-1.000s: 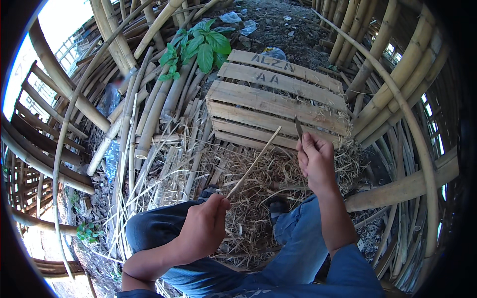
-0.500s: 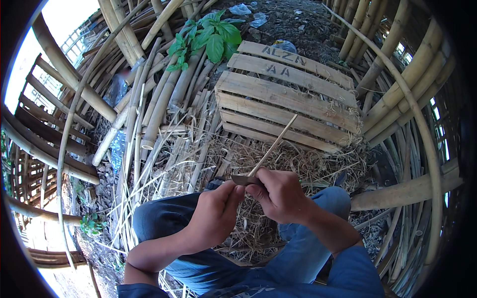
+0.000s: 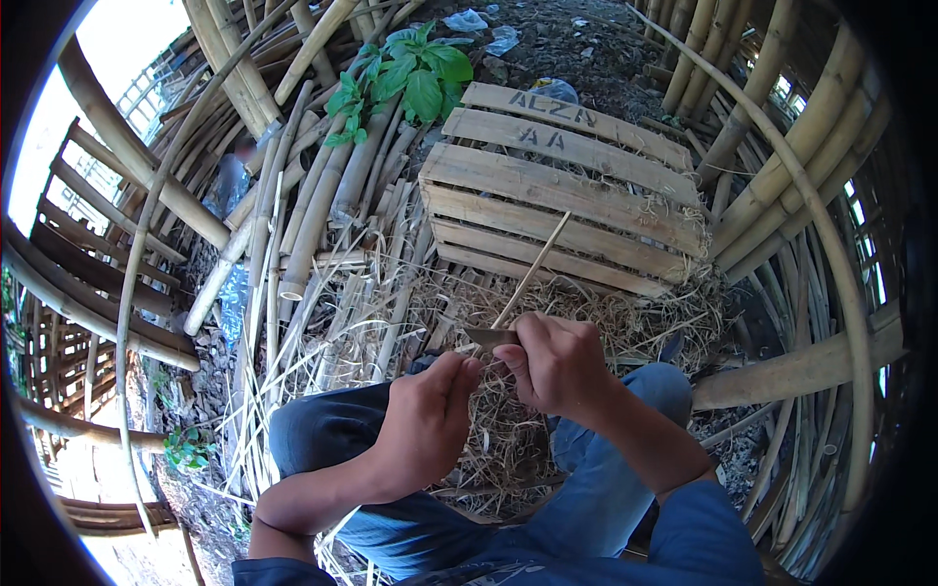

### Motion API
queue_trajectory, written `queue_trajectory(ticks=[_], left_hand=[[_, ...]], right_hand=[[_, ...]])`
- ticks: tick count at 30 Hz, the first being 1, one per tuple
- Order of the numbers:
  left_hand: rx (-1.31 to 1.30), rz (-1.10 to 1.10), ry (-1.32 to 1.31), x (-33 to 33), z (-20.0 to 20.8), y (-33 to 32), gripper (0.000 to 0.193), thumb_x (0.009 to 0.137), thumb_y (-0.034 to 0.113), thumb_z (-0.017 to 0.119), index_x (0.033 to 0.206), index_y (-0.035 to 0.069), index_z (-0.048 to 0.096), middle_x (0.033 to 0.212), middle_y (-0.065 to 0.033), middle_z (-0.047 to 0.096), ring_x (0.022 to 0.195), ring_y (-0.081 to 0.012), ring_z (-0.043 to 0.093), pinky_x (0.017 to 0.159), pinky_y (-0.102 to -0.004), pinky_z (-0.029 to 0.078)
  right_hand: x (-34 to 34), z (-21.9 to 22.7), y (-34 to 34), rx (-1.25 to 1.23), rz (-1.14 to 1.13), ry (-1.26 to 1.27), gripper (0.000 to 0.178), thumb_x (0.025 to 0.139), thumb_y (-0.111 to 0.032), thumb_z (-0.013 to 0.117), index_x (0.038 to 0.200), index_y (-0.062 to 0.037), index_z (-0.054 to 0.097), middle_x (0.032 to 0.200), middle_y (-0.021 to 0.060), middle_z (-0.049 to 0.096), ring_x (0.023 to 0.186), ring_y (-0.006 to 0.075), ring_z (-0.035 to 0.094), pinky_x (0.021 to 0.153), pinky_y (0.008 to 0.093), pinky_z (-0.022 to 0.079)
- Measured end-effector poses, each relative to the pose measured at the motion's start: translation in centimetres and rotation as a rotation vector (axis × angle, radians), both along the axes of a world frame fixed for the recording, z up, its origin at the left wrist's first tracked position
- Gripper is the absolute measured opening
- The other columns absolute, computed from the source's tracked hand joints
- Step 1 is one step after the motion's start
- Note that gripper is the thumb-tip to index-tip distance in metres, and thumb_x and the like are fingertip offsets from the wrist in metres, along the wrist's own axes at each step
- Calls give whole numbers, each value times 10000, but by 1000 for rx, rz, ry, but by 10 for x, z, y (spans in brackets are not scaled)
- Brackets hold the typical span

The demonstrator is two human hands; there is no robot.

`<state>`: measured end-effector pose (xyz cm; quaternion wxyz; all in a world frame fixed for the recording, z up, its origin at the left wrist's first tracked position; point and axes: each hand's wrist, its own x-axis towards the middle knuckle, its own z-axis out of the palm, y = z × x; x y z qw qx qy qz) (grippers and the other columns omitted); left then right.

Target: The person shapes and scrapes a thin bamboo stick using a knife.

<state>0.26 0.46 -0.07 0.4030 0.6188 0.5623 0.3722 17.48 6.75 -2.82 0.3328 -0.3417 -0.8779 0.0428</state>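
Note:
My left hand (image 3: 427, 415) is closed in a pinch on the near end of a thin bamboo stick (image 3: 535, 266), which slants away up and to the right. Just ahead of it, my right hand (image 3: 561, 365) is closed round a knife; the handle is hidden in the fist. The short, dark knife blade (image 3: 490, 337) points left and lies across the stick, apart from the left fingertips. Both hands are held above my bent knees, over pale shavings (image 3: 498, 439).
Beyond the hands stands a slatted wooden crate (image 3: 567, 186). Bamboo poles (image 3: 318, 215) and loose split strips (image 3: 322, 342) lie to the left. A leafy green plant (image 3: 415, 78) grows behind them. On the right, a thick bamboo piece (image 3: 801, 361) reaches toward my knee.
My right hand and the knife have moved slightly forward and right along the stick, opening a gap from the left hand. The stick's far tip has shifted slightly up and left.

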Motion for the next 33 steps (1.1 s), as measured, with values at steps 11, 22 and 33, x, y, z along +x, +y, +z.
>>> queue_trajectory(ticks=[11,22,33], left_hand=[[-176,-9,-58,-7,-6,-4,235,960,149,475,801,-14,533,502,-126,461,425,-194,448,452,-331,369],[-147,-27,42,-12,-8,-10,227,950,120,486,771,-19,498,547,-177,488,440,-271,460,449,-371,365],[185,-19,284,-5,-15,-11,165,922,82,509,782,14,455,598,-198,504,536,-403,516,461,-447,377]], right_hand=[[12,-5,17,-20,-250,-24,368,973,-315,411,719,-55,474,482,41,470,344,176,488,318,332,369],[6,-3,11,-125,-268,-19,364,968,-299,421,720,-48,507,458,81,492,358,234,527,354,355,414],[3,-4,6,-16,-212,-20,367,968,-289,427,716,-32,503,440,89,488,370,258,547,342,362,410]])
